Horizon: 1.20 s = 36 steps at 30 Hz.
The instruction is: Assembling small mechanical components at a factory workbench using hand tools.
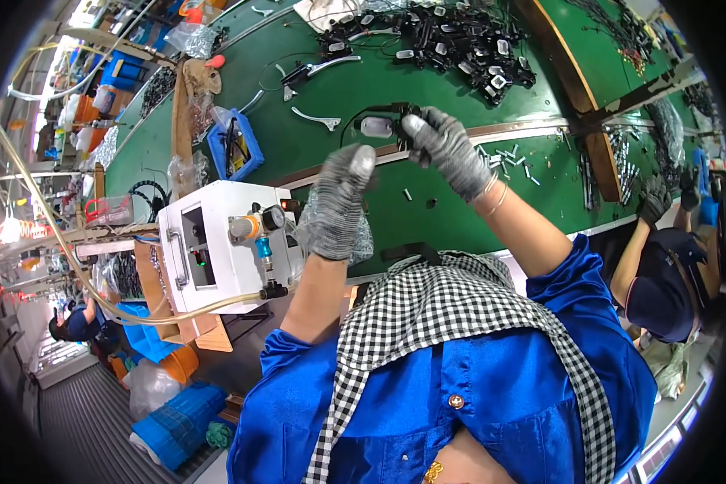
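My right hand (450,153), in a grey work glove, is closed round a black part (403,121) above the green bench. A clear oblong window (376,127) shows at the left of this part. From it a thin black cable (345,129) curves down toward my left hand (343,198). That hand, gloved too and slightly blurred, has its fingers curled with the thumb against them. Whatever it pinches is hidden. Just beyond lie a silver lever (316,119) and a black part with a silver lever (302,74).
A heap of black parts with clear windows (452,48) covers the far bench. Small metal pins (504,157) lie right of my right hand. A white machine box with gauge (210,242) and a blue basket (235,145) stand at left. A co-worker (665,266) works at right.
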Available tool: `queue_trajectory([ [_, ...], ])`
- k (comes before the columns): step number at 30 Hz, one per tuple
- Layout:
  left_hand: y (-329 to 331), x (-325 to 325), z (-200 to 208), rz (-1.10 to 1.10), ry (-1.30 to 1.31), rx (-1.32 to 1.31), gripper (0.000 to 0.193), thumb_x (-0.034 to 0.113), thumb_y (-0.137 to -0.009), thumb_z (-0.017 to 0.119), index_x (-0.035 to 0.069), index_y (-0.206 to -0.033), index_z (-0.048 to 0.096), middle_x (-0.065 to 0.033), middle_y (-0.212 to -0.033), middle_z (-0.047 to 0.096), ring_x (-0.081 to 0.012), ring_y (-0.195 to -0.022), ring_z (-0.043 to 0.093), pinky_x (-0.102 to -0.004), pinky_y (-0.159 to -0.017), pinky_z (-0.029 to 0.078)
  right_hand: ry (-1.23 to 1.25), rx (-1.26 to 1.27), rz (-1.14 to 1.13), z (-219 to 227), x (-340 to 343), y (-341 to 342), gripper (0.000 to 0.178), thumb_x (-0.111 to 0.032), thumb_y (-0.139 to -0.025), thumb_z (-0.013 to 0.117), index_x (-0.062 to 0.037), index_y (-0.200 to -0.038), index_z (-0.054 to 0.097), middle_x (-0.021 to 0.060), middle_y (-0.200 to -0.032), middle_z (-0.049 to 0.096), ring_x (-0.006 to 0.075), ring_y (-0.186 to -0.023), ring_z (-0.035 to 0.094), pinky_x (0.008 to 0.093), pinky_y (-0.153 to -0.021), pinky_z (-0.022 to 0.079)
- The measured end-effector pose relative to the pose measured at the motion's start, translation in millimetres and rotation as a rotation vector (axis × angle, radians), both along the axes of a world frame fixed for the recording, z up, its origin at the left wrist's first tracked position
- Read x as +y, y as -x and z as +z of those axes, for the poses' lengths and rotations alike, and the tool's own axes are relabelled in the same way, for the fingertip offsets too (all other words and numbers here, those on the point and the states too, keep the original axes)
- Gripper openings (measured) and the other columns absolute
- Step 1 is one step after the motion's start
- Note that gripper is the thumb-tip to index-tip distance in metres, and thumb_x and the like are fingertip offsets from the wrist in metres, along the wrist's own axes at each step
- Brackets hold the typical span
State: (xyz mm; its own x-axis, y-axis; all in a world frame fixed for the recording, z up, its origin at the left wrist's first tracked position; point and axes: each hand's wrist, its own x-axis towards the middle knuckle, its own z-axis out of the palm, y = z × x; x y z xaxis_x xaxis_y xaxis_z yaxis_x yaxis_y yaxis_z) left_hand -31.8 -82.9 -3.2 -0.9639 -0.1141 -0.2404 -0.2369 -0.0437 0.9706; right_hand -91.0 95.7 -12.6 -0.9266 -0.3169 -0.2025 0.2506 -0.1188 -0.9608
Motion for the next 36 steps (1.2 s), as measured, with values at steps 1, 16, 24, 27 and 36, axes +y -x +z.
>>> queue_trajectory([
  [1, -1.4, 6.5, -1.1, 0.014, 0.002, 0.000, 0.032, 0.028, -0.085, 0.062, 0.003, -0.103, 0.055, -0.0028, -0.088, 0.060, -0.0110, -0.078, 0.055, -0.0222, -0.072, 0.047, 0.027, 0.035, -0.026, -1.9, -7.3, -5.7, 0.035, -0.039, -0.087, 0.057, -0.0042, -0.089, 0.057, 0.0013, -0.066, 0.055, 0.0051, -0.057, 0.050, 0.0198, -0.048, 0.041],
  [16, -86.1, 3.5, -144.0, 0.435, -0.944, -0.761, 0.020, 0.028, -0.077, 0.068, 0.011, -0.084, 0.060, -0.0023, -0.074, 0.062, -0.0193, -0.065, 0.059, -0.0378, -0.059, 0.051, -1.183, 1.085, 0.735, -115.3, -158.7, 139.0, 0.019, -0.020, -0.085, 0.052, -0.0108, -0.097, 0.063, 0.0093, -0.105, 0.062, 0.0285, -0.085, 0.061, 0.0377, -0.069, 0.050],
  [24, -79.9, -13.4, -133.5, 0.365, -0.682, -0.516, 0.018, 0.021, -0.079, 0.067, 0.011, -0.093, 0.060, -0.0007, -0.080, 0.062, -0.0141, -0.070, 0.060, -0.0322, -0.062, 0.053, -1.343, 1.474, 1.201, -151.9, -227.5, 193.1, 0.028, -0.016, -0.083, 0.050, -0.0156, -0.110, 0.059, 0.0048, -0.112, 0.057, 0.0283, -0.100, 0.057, 0.0408, -0.080, 0.047],
  [27, -70.0, -16.5, -135.9, 0.394, -0.708, -0.541, 0.018, 0.020, -0.080, 0.067, 0.011, -0.093, 0.060, -0.0007, -0.081, 0.062, -0.0139, -0.071, 0.060, -0.0304, -0.061, 0.053, -1.117, 1.624, 1.107, -160.4, -213.1, 206.4, 0.027, -0.016, -0.083, 0.051, -0.0135, -0.108, 0.060, 0.0070, -0.111, 0.058, 0.0280, -0.097, 0.058, 0.0416, -0.079, 0.047],
  [36, -20.1, -22.6, -67.4, 0.435, -1.069, -0.192, 0.017, 0.026, -0.083, 0.060, 0.009, -0.087, 0.058, -0.0095, -0.079, 0.062, -0.0234, -0.070, 0.062, -0.0337, -0.055, 0.053, 0.191, -0.350, 0.117, -126.8, -84.3, 127.0, 0.026, -0.031, -0.093, 0.045, -0.0090, -0.092, 0.058, -0.0020, -0.069, 0.049, 0.0081, -0.059, 0.046, 0.0213, -0.052, 0.042],
])
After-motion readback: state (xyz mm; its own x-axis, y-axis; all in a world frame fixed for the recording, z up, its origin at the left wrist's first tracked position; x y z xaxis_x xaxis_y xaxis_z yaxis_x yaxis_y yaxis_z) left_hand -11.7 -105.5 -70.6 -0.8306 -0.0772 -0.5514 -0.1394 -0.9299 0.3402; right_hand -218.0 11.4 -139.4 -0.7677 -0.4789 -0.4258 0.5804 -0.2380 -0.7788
